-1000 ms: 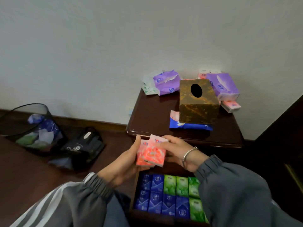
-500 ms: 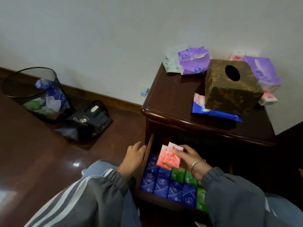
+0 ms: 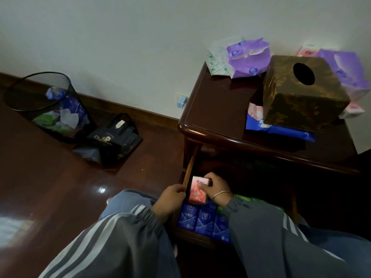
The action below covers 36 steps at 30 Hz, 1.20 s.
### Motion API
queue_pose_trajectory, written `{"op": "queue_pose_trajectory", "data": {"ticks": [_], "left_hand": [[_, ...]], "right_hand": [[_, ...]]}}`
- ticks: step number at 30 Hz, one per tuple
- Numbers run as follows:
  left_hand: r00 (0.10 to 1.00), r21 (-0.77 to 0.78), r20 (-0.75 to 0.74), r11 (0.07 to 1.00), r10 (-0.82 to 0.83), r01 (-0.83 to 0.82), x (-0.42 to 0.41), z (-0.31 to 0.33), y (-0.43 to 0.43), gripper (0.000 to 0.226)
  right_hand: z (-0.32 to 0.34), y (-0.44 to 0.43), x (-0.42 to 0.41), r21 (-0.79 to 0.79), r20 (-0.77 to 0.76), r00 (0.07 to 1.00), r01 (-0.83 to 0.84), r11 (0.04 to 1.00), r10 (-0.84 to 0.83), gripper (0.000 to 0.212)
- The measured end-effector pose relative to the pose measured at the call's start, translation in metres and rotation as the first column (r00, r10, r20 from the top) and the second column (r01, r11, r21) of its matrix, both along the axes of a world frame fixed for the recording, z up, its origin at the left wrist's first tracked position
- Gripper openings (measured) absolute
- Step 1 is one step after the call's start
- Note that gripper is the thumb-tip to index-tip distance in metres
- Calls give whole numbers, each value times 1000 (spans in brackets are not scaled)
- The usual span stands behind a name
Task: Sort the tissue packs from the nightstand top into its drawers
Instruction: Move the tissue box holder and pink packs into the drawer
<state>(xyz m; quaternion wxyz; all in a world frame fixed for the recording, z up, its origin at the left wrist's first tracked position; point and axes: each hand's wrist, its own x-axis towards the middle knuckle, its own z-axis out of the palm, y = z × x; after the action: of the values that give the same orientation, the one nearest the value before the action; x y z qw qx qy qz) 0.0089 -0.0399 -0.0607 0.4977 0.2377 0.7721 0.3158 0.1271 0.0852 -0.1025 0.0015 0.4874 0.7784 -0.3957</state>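
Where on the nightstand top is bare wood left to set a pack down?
Free: the front-left stretch of the nightstand top, between its rounded front edge, the purple pack at the wall and the blue pack by the tissue box. Crowded: the back and right side around that box.

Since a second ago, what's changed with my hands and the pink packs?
The left hand let go of the pink packs and now holds the drawer by its left edge. The right hand kept its grip and carried them down into the drawer, above the blue packs. The tissue box and the loose packs on the nightstand top stayed put.
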Motion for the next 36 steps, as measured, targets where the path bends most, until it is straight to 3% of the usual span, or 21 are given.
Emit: {"op": "queue_pose_trajectory", "data": {"ticks": [7,13,18,24,28,32,34,36], "left_hand": [[1000,-6,-7,1000,26,-26,1,-4,0,36],[995,-16,-97,999,-39,38,-2,-8,-2,35],[949,16,-311,999,-39,46,2,10,-4,27],[897,194,-402,941,-183,279,30,105,39,20],[872,378,-488,892,-36,249,60,181,94,23],[926,356,-374,929,44,99,83,224,162,64],[969,331,-234,944,79,3,86,230,193,80],[992,316,-35,943,123,-106,86,231,223,82]], "right_hand": [[-14,-16,16,-334,-85,991,73,940,-107,37],[9,-10,22,-217,-140,967,180,959,-213,31],[67,-5,82,-353,-251,894,272,895,-371,32],[175,10,191,-514,-494,629,345,786,-600,15],[223,21,237,-595,-556,410,410,691,-723,7],[243,28,259,-749,-524,178,369,550,-833,12],[245,30,264,-781,-496,139,361,510,-857,15],[244,31,270,-791,-483,124,363,492,-867,17]]}}
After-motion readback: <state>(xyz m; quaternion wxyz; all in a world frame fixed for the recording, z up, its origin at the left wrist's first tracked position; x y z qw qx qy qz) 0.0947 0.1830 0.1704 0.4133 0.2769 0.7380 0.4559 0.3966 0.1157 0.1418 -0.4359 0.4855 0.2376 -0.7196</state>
